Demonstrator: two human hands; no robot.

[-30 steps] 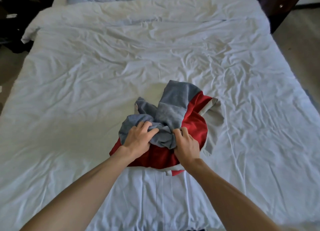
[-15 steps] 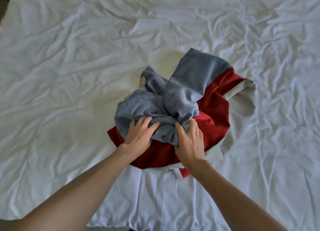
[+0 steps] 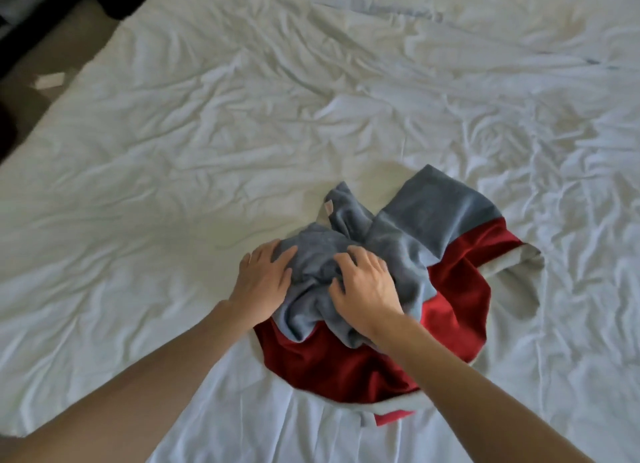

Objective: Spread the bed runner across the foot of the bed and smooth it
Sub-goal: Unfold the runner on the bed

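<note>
The bed runner [image 3: 446, 289], grey and red with a pale lining, lies bunched in a heap near the foot of the bed [image 3: 173, 185], which is covered by a wrinkled white sheet. My left hand [image 3: 263, 279] rests on the heap's left side, fingers spread over the grey cloth. My right hand [image 3: 363, 289] sits on top of the heap's middle with its fingers curled into the grey folds. A small tag shows on the grey part at the far side of the heap. Red cloth spreads out under and right of my hands.
The bed's left edge runs diagonally at the upper left, with brown floor [image 3: 45, 60] and dark furniture [image 3: 20, 19] beyond it. A small pale object [image 3: 50, 80] lies on the floor there. The white sheet stretches wide to the right and far side.
My view has swung right and pulled back slightly. Both hands have shifted up onto the grey heap; the left now lies spread on its left side, the right digs into the middle.
</note>
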